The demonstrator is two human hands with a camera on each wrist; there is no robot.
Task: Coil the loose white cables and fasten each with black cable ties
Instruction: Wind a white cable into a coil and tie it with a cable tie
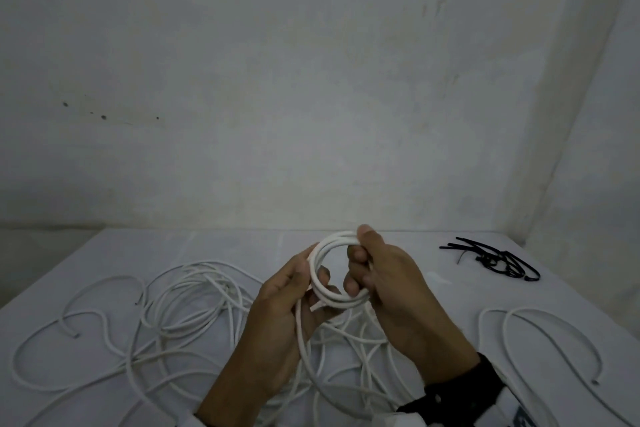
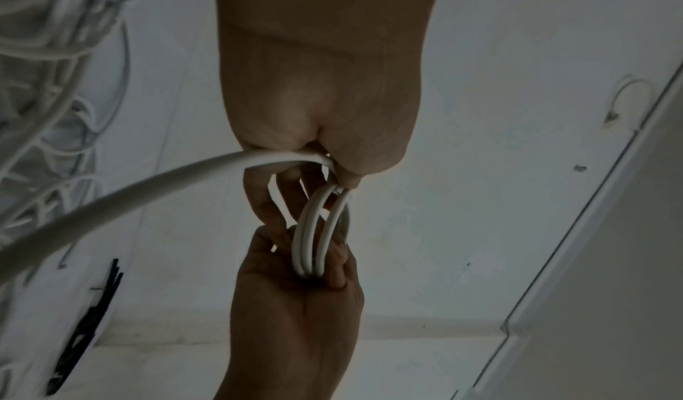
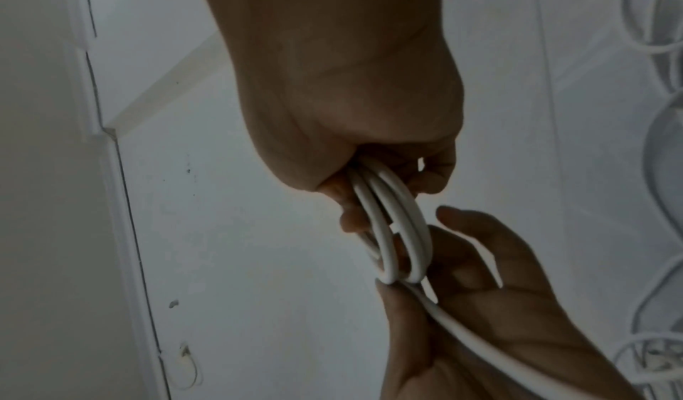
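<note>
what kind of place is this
Probably a plain indoor work corner, not a fitted workshop: a white-covered table against bare, stained walls, holding only loose white cables and black ties.

White table [image 1: 242, 253]: loose cables [image 1: 187, 302], black ties [image 1: 498, 258].

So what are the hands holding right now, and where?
Both hold the white cable coil: right hand grips its right side, left hand its left side plus the trailing cable.

Smooth, faintly glossy white plastic sheathes the coil [image 1: 334, 269]; the black cable ties [image 1: 498, 258] look matt plastic.
</note>
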